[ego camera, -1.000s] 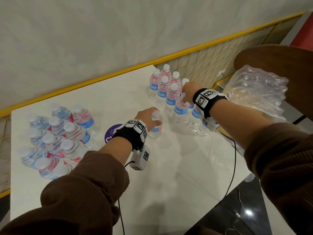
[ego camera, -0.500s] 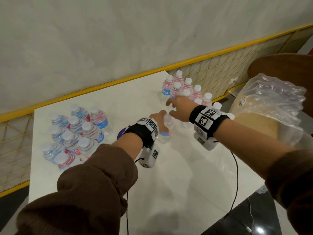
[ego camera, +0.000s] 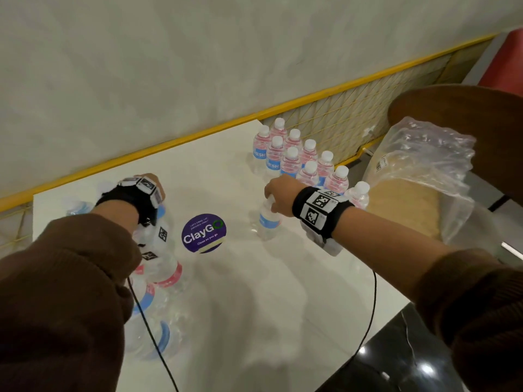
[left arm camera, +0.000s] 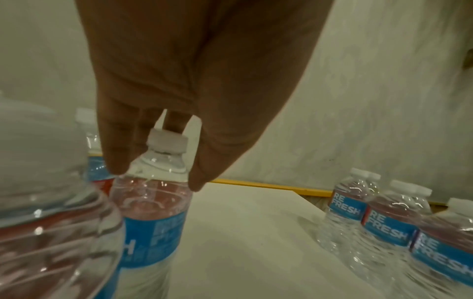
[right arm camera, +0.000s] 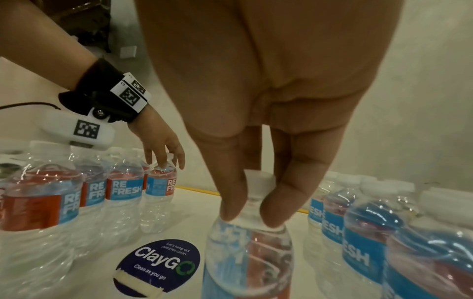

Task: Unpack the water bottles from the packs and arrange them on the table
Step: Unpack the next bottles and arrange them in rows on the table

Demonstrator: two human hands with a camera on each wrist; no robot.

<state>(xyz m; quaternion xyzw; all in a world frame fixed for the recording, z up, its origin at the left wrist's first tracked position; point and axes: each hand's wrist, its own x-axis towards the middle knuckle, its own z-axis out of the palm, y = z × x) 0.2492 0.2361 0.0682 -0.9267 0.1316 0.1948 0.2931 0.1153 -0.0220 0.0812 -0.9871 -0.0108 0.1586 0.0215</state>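
On the white table (ego camera: 254,301) my right hand (ego camera: 274,195) pinches the neck of a clear water bottle (ego camera: 267,223) just under its white cap; in the right wrist view the fingers (right arm camera: 230,202) and thumb clamp that bottle (right arm camera: 245,254). Whether its base touches the table is hidden. My left hand (ego camera: 147,183) reaches over the left cluster of bottles (ego camera: 161,270). In the left wrist view its fingers (left arm camera: 115,161) and thumb straddle the cap of the end bottle (left arm camera: 153,214) and pinch its shoulder. Several bottles (ego camera: 291,162) stand in rows at the back right.
A round purple ClayGo sticker (ego camera: 203,232) lies between my hands. Crumpled clear pack wrap (ego camera: 424,171) sits on a chair past the table's right edge. A yellow mesh rail (ego camera: 353,108) runs behind the table. Black wrist cables (ego camera: 370,306) trail over the near side.
The bottle my left hand held has passed to my right hand. My left hand swung left onto the cluster and took hold of another bottle's top.
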